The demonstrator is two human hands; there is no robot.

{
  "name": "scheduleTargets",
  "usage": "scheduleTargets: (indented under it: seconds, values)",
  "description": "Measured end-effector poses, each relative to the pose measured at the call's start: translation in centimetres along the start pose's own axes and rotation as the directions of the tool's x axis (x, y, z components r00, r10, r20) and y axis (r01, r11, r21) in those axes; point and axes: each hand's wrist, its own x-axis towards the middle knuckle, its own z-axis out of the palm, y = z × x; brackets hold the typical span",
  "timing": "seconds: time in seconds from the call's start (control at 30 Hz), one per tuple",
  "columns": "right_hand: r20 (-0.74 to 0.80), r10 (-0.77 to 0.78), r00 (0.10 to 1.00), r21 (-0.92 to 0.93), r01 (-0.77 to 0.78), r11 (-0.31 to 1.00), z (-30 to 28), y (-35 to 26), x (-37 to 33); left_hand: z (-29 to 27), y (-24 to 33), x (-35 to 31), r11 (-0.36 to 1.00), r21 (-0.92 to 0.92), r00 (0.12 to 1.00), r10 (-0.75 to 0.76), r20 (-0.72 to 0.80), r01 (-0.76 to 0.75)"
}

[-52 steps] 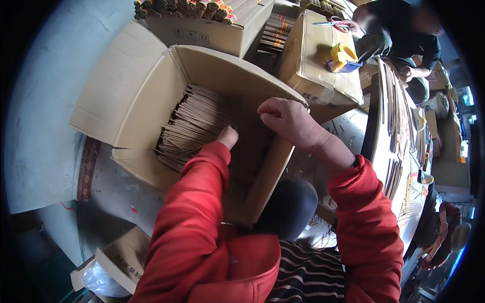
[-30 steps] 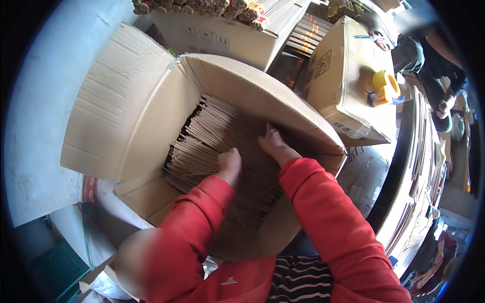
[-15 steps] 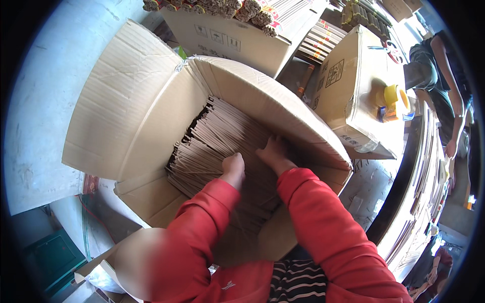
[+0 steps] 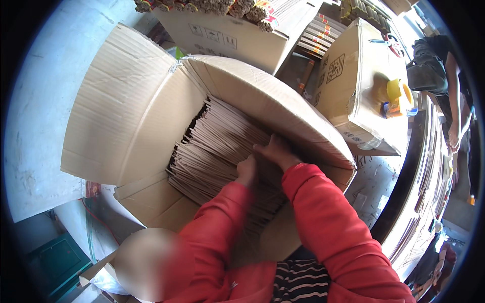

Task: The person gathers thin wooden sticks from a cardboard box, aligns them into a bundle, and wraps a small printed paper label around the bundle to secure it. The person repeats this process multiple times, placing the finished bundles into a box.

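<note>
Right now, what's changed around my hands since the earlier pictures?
Your right hand has dropped from over the edge of the cardboard box to inside it; your left hand has shifted rightward over the sticks, nearer the other. Whether either grip took sticks is unclear. The box stays open; the tape dispenser stays on a carton.

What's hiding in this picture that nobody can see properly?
All in the head view:
- Whether the left hand grips any sticks: the hand itself hides its fingertips.
- How the right hand's fingers bend: dark shadow inside the open box hides most of them.
- That box's floor under the sticks: the sticks cover it.
- All of the tied bundles behind: the picture's top edge cuts some off.
</note>
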Motion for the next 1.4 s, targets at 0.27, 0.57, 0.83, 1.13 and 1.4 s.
scheduleTargets:
  seconds: [0.27,0.57,0.83,1.13,1.4]
  values:
    - [0.020,-0.082,0.996,0.024,0.082,0.996,-1.1,0.4,-0.3,2.3,-0.8,-3.1,0.996,0.091,0.944,0.032,-0.328,-0.002]
    - [0.206,-0.087,0.975,0.222,0.041,0.974,-1.3,1.5,0.6,1.6,-1.1,-2.9,0.974,-0.211,0.981,0.038,-0.192,-0.080]
    - [0.360,0.000,0.933,0.248,-0.095,0.964,-1.3,1.6,0.1,1.5,-2.4,-2.2,0.918,-0.360,0.978,0.108,-0.176,-0.166]
    - [0.535,-0.011,0.845,0.411,-0.248,0.877,-2.9,1.1,-0.9,1.1,-3.1,-1.4,0.782,-0.603,0.961,0.263,0.086,-0.160]
    - [0.704,-0.056,0.708,0.543,-0.486,0.684,-9.1,-2.8,-7.0,-1.3,1.4,-6.2,0.698,-0.705,0.850,0.293,0.437,0.122]
